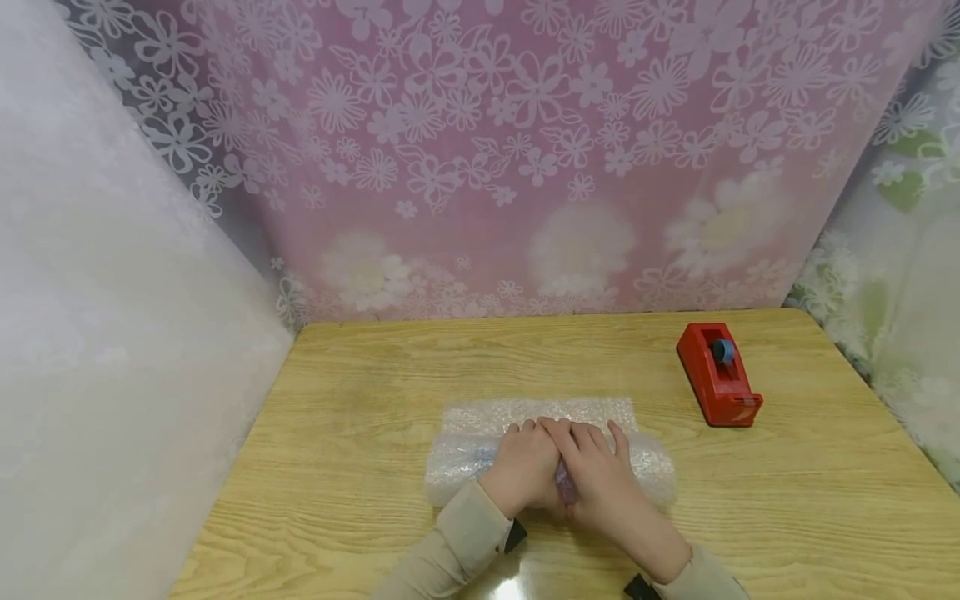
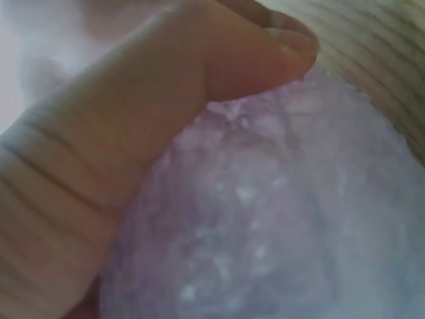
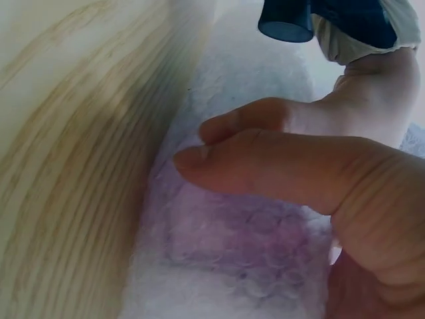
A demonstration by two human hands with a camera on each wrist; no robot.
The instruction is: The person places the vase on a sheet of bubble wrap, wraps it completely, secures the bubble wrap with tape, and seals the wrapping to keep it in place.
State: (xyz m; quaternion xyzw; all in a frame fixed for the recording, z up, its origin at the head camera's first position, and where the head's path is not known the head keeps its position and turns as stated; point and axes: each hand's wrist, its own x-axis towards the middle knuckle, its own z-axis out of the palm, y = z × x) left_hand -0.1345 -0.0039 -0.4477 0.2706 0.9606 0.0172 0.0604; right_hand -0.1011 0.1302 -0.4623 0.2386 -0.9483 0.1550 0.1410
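Bubble wrap roll [image 1: 456, 468], clear, shiny, purplish middle

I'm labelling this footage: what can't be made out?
Purple shape inside bubble wrap: right wrist view, blurred by layers.
Wrap's middle: head view, covered by left hand and right hand.
Sleeves: head view, cut off by bottom edge.
Mark on tape dispenser: head view, too small.

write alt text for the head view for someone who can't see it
A person's left hand and right hand grip rolled bubble wrap, something purple showing between them, on a wood table. A red tape dispenser sits farther back to the right; a pink floral backdrop hangs behind.
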